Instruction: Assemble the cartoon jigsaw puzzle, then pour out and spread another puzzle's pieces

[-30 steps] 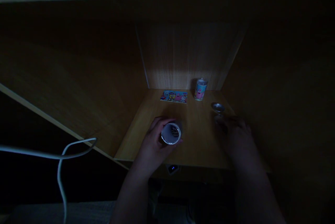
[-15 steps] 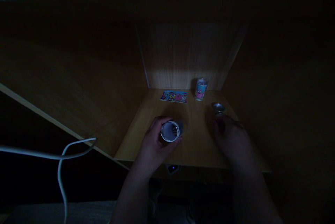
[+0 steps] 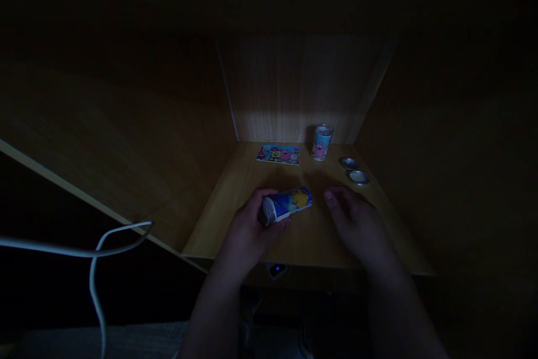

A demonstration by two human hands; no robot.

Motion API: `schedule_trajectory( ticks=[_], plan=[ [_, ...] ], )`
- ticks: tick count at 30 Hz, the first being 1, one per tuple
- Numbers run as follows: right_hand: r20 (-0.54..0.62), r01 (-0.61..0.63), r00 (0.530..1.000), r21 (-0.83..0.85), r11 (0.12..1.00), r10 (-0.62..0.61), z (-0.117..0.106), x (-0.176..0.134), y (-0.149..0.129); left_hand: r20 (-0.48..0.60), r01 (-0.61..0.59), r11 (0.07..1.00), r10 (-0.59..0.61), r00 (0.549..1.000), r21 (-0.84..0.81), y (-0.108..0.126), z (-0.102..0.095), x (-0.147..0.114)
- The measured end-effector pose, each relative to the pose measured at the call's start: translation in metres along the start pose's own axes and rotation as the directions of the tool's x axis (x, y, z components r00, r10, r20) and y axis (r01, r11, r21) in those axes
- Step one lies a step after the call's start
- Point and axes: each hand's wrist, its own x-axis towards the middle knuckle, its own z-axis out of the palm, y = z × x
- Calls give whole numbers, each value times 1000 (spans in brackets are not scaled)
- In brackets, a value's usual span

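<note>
My left hand (image 3: 252, 222) is wrapped round a small blue-and-yellow printed canister (image 3: 290, 202), tipped over on its side with its mouth end toward the palm. To the right of it, my right hand (image 3: 351, 216) hovers above the shelf board, fingers curved and apart, with nothing visible between them. Beyond that hand lie two round silver lids, one (image 3: 349, 163) just behind the other lid (image 3: 358, 177). Another canister (image 3: 321, 143), clear-topped with a pink cartoon figure, stands upright near the back wall.
A colourful cartoon card (image 3: 279, 154) lies flat at the back of the wooden shelf board (image 3: 235, 202). Wooden side panels close in on both sides. A white cable (image 3: 96, 252) loops at the lower left. A small device with a blue light (image 3: 277, 269) sits under the front edge.
The canister in my left hand has tipped from mouth facing me to lying sideways. My right hand has moved left, away from the lids, and a second lid now shows there.
</note>
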Motion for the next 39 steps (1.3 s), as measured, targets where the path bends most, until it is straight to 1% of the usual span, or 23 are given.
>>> schedule_trajectory(
  ticks=[3, 5, 8, 10, 12, 15, 18, 23, 27, 31, 35, 39],
  plan=[
    [67, 15, 997, 123, 992, -23, 9, -4, -12, 89, -9, 1000, 10, 996, -10, 3, -2, -2],
    [103, 30, 993, 174, 984, -49, 15, -6, -17, 116, -28, 1000, 29, 993, -6, 3, -2, -3],
    [111, 82, 988, 181, 980, -103, 22, -6, -20, 86, -61, 998, 58, 995, 32, -1, 0, -2],
    [104, 102, 987, 166, 981, -120, 24, -5, -20, 47, -85, 991, 81, 996, 100, -5, 3, 0],
    [97, 97, 988, 180, 979, -116, 25, -5, -19, 7, -121, 974, 122, 992, 190, -10, 5, 2],
    [73, 80, 992, 271, 959, -103, 27, -6, -18, -16, -179, 938, 193, 981, 297, -17, 8, 5],
    [19, 106, 993, 334, 937, -119, 28, -6, -20, -29, -185, 910, 211, 977, 371, -21, 10, 5],
    [-92, 198, 980, 293, 935, -178, 25, -7, -25, -28, -165, 871, 201, 979, 463, -20, 13, 4],
    [-125, 233, 970, 236, 943, -208, 22, -10, -29, -34, -142, 827, 190, 981, 544, -22, 16, 5],
    [-150, 254, 962, 203, 946, -227, 22, -12, -28, -12, -149, 793, 193, 981, 591, -23, 17, 5],
    [-177, 317, 941, 177, 932, -287, 25, -13, -26, 25, -164, 775, 187, 982, 610, -19, 17, 6],
    [-257, 365, 910, 129, 922, -325, 25, -13, -24, 46, -152, 755, 160, 986, 638, -16, 17, 7]
  ],
)
